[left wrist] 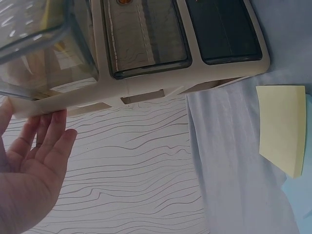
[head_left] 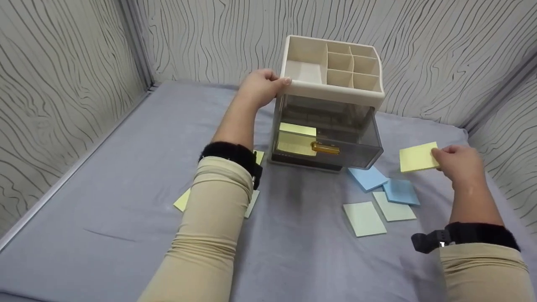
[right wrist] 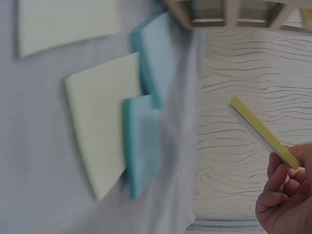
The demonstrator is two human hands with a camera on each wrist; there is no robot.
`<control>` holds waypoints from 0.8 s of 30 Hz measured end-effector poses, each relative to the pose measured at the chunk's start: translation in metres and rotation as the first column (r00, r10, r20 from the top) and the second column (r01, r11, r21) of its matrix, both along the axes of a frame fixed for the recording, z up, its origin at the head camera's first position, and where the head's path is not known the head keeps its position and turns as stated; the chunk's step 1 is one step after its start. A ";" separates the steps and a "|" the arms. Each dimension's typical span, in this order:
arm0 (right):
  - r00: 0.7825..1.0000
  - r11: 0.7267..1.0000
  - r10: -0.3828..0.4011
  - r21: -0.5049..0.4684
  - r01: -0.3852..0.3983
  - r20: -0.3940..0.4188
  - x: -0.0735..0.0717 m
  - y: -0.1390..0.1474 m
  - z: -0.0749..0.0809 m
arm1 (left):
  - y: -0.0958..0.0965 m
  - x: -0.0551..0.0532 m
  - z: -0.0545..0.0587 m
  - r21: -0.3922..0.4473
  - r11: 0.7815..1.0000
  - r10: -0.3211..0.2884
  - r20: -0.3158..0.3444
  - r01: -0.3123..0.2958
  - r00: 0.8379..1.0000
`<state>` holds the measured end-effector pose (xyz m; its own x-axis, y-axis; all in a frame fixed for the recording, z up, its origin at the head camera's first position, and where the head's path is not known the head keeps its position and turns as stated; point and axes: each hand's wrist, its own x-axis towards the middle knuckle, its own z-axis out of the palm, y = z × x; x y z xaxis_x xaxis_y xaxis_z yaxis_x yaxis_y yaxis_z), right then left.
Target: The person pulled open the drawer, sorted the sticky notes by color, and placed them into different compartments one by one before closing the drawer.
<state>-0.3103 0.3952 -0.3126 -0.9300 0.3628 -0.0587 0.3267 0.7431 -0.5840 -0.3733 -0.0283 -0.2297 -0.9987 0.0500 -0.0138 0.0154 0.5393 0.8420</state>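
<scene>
My left hand [head_left: 261, 87] grips the upper left front corner of a cream desk organizer [head_left: 335, 93], thumb on its top rim. In the left wrist view its fingers [left wrist: 54, 131] touch the organizer's side edge. The organizer's smoky clear upper drawer [head_left: 356, 147], with a gold handle [head_left: 326, 148], is pulled out. A yellow sticky note pad [head_left: 289, 142] lies inside it, on the left. Off to the organizer's right, my right hand [head_left: 461, 165] pinches another yellow sticky note pad [head_left: 413, 158] by its edge, raised above the bed of pads there; the right wrist view shows it edge-on.
Two blue pads [head_left: 368, 179] and two pale green pads [head_left: 365, 219] lie on the grey cloth [head_left: 302, 251] right of the organizer. Yellow pads [head_left: 181, 200] and a pale pad [head_left: 251, 204] are partly hidden behind my left arm. Patterned walls [head_left: 218, 37] stand behind and beside.
</scene>
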 end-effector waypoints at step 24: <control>0.882 0.765 -0.057 -0.588 -0.263 -0.467 0.021 -0.096 0.103 | 0.000 -0.004 -0.002 -0.003 1.000 0.002 0.006 -0.002 1.000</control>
